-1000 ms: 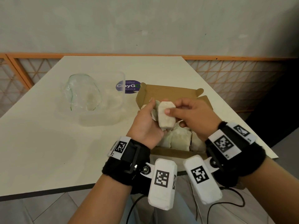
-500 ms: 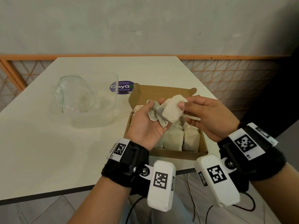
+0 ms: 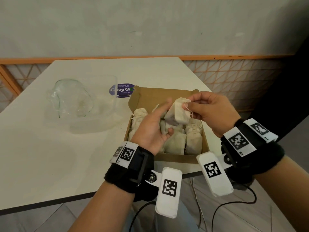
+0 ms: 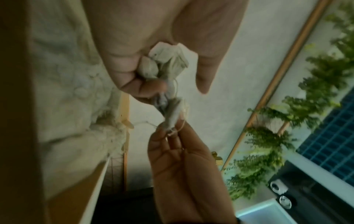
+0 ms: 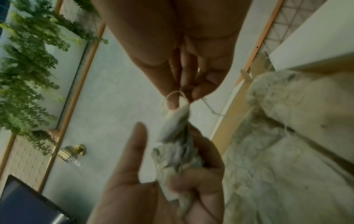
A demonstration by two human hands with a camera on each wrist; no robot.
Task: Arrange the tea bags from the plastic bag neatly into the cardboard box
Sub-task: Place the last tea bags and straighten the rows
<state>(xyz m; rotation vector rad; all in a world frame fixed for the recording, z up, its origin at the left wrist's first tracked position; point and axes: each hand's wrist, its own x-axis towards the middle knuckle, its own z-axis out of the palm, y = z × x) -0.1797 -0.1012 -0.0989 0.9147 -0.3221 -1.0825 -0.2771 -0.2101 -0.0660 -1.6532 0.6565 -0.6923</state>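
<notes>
An open brown cardboard box (image 3: 177, 159) sits at the table's near edge, with several pale tea bags (image 3: 192, 139) lying in rows inside. Above it my left hand (image 3: 155, 123) holds a small bunch of crumpled tea bags (image 4: 164, 63) in its curled fingers. My right hand (image 3: 189, 107) pinches the top edge of one tea bag (image 3: 177, 113) and holds it up beside the left hand; a loop of its string (image 5: 175, 94) shows at the fingertips. The clear plastic bag (image 3: 73, 99) lies crumpled on the table to the left of the box.
A white table (image 3: 41, 156) carries everything; a round purple sticker (image 3: 122, 90) lies behind the box. An orange lattice railing (image 3: 234, 77) runs behind and to the right of the table. Black cables (image 3: 230, 206) hang below the near edge.
My right hand has drawn one tea bag up and to the right, away from the bunch in my left hand. The view has shifted, so the box sits further right in the frame.
</notes>
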